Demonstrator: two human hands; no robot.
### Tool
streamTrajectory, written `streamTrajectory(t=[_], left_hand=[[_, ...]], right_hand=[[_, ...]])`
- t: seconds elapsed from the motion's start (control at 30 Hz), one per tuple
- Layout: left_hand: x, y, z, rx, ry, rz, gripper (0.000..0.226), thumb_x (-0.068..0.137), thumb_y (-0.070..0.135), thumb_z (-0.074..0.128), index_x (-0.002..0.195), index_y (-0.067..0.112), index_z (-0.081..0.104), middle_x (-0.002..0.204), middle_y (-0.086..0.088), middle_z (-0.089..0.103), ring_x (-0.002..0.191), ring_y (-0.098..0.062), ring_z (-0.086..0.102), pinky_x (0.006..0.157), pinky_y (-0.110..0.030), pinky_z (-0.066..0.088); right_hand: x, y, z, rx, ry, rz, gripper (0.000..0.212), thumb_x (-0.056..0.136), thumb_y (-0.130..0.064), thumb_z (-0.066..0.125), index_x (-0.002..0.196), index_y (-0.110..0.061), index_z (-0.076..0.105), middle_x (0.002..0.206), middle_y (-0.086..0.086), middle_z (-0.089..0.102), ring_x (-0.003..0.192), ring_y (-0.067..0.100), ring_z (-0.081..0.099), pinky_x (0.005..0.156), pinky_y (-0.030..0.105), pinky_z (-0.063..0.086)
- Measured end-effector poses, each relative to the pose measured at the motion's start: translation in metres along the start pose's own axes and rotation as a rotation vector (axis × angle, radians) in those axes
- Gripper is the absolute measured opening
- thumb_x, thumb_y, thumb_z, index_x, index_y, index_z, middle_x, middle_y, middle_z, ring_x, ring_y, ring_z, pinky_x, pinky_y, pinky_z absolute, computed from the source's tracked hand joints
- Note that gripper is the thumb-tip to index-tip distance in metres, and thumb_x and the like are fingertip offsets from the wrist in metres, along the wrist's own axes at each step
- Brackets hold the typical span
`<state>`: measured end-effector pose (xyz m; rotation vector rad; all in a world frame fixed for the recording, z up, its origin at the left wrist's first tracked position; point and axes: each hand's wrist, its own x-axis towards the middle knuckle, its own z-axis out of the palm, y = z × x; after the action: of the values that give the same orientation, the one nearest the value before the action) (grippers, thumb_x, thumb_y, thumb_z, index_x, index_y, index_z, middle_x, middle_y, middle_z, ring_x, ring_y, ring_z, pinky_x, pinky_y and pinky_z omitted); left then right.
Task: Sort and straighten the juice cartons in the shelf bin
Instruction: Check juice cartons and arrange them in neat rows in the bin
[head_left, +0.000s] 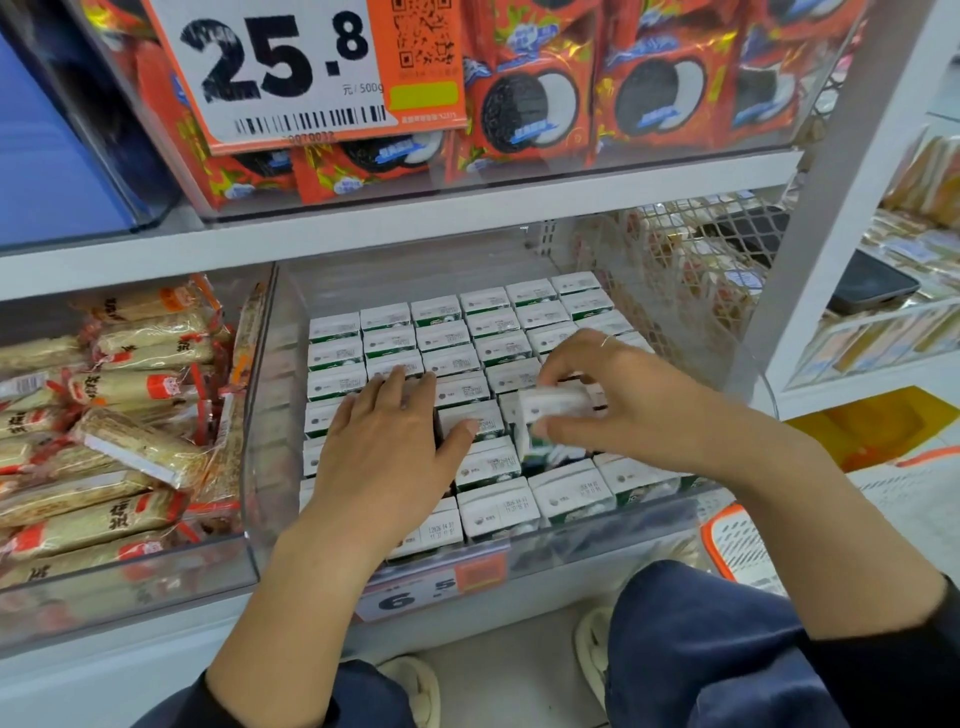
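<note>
A clear plastic shelf bin (260, 457) holds several small white-topped cartons with green sides (441, 332), packed upright in rows. My left hand (384, 447) lies flat on the cartons at the bin's left-middle, fingers straight, thumb spread to the right. My right hand (623, 400) pinches one blurred white carton (550, 408) between thumb and fingers, lifted and tilted above a dark gap (545, 457) in the rows. The nearest row of cartons (571, 493) stands against the bin's front wall.
A neighbouring bin to the left holds wrapped snack bars (119, 395). The shelf above carries red cookie packs (530, 104) and a 25.8 price sign (291, 67). A wire mesh panel (675, 270) bounds the right. An orange-rimmed basket (737, 545) sits on the floor.
</note>
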<state>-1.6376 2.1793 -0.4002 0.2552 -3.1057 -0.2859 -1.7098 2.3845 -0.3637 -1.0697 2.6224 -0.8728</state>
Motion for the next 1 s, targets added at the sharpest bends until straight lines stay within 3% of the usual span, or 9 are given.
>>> streamTrajectory(t=[0.13,0.23,0.3,0.37,0.47,0.57,0.63,0.8,1.0], left_hand=[[0.002,0.002,-0.002,-0.067,0.046,-0.014,0.066,0.094,0.059,0.034,0.149,0.023,0.026,0.158,-0.001,0.021,0.145,-0.020,0.019,0.117,-0.035,0.015],[0.003,0.006,-0.008,-0.347,0.239,-0.009,0.047,0.094,0.044,0.049,0.136,0.024,0.049,0.139,0.006,0.051,0.125,-0.014,0.045,0.097,-0.025,0.038],[-0.001,0.012,-0.014,-0.654,0.306,0.019,0.032,0.093,0.041,0.052,0.124,0.033,0.058,0.118,0.023,0.058,0.110,0.002,0.051,0.084,-0.013,0.039],[-0.006,0.019,-0.020,-0.964,0.214,0.067,0.020,0.092,0.041,0.054,0.111,0.040,0.063,0.106,0.030,0.064,0.103,0.012,0.055,0.084,-0.006,0.040],[-0.011,0.027,-0.024,-1.239,0.010,0.123,0.022,0.086,0.047,0.061,0.102,0.034,0.070,0.088,0.018,0.072,0.092,0.001,0.066,0.087,-0.021,0.049],[-0.013,0.028,-0.025,-1.271,-0.002,0.142,0.024,0.081,0.036,0.068,0.103,0.027,0.069,0.066,0.010,0.068,0.071,-0.007,0.067,0.075,-0.019,0.053],[-0.013,0.028,-0.025,-1.317,0.045,0.136,0.019,0.082,0.023,0.071,0.100,0.028,0.070,0.070,0.008,0.070,0.066,-0.010,0.066,0.069,-0.019,0.054],[-0.013,0.029,-0.017,-0.952,0.344,0.130,0.032,0.077,0.028,0.076,0.104,0.039,0.064,0.098,0.019,0.068,0.091,0.003,0.061,0.077,-0.018,0.051],[-0.016,0.032,-0.013,-0.689,0.494,0.238,0.042,0.075,0.028,0.079,0.113,0.031,0.062,0.106,0.017,0.063,0.097,-0.003,0.059,0.078,-0.030,0.053]], right_hand=[[-0.009,-0.006,-0.010,0.433,0.297,-0.042,0.025,0.085,-0.043,0.062,0.098,-0.022,0.056,0.085,-0.012,0.061,0.069,0.000,0.057,0.056,0.015,0.045],[-0.008,-0.009,-0.006,0.660,0.513,0.027,0.011,0.088,-0.035,0.063,0.092,-0.024,0.060,0.078,-0.013,0.062,0.066,-0.001,0.056,0.058,0.012,0.044],[-0.006,-0.013,0.001,0.877,0.526,0.165,0.010,0.088,-0.033,0.062,0.086,-0.023,0.062,0.071,-0.013,0.066,0.065,0.001,0.061,0.058,0.015,0.049],[-0.006,-0.018,0.007,1.077,0.454,0.276,0.018,0.086,-0.034,0.063,0.086,-0.016,0.064,0.071,-0.009,0.068,0.068,0.006,0.066,0.060,0.020,0.053],[-0.006,-0.022,0.015,1.191,0.361,0.321,0.035,0.079,-0.041,0.065,0.095,-0.010,0.067,0.084,0.003,0.072,0.079,0.015,0.069,0.068,0.026,0.057],[-0.005,-0.028,0.020,1.242,0.345,0.288,0.032,0.075,-0.041,0.066,0.089,-0.012,0.070,0.086,0.006,0.073,0.079,0.017,0.070,0.067,0.027,0.057],[-0.005,-0.029,0.021,1.258,0.359,0.257,0.027,0.075,-0.039,0.065,0.089,-0.016,0.071,0.086,0.002,0.072,0.081,0.015,0.069,0.068,0.026,0.057],[-0.004,-0.034,0.028,1.145,0.360,0.256,0.040,0.074,-0.045,0.062,0.109,-0.026,0.066,0.099,0.003,0.071,0.088,0.016,0.070,0.078,0.027,0.058],[-0.004,-0.037,0.038,1.120,0.436,0.237,0.036,0.084,-0.012,0.068,0.117,-0.023,0.059,0.086,-0.006,0.069,0.080,0.008,0.069,0.070,0.022,0.057]])
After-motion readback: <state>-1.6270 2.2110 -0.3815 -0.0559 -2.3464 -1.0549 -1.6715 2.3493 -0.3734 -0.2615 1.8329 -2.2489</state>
